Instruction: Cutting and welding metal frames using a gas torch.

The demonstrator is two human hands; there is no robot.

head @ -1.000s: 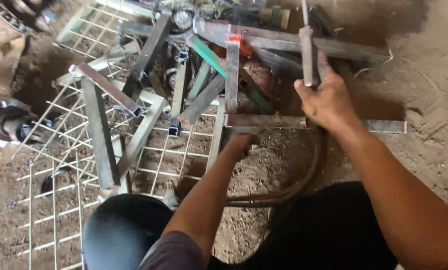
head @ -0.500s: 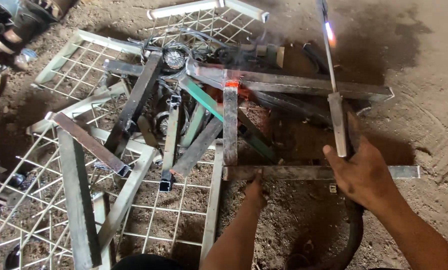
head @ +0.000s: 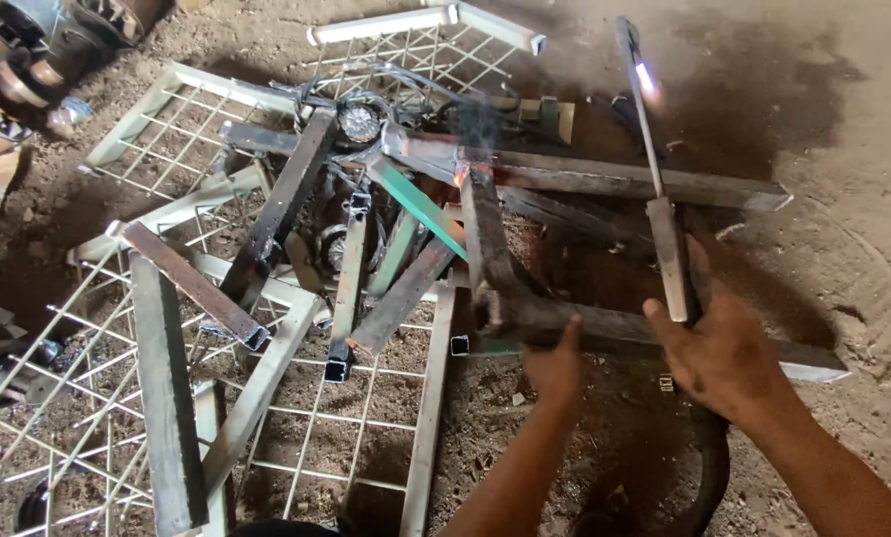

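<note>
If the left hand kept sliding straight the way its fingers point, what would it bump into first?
The left hand already touches the rusty horizontal steel bar. Pointing up and away, it would probably meet the upright rusty square tube joined there next, though depth is hard to judge.

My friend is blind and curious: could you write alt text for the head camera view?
A person's right hand lifts a welding rod holder with a glowing tip, while the left hand steadies a rusty steel bar amid scrap tubes and wire mesh frames on dirt.
</note>
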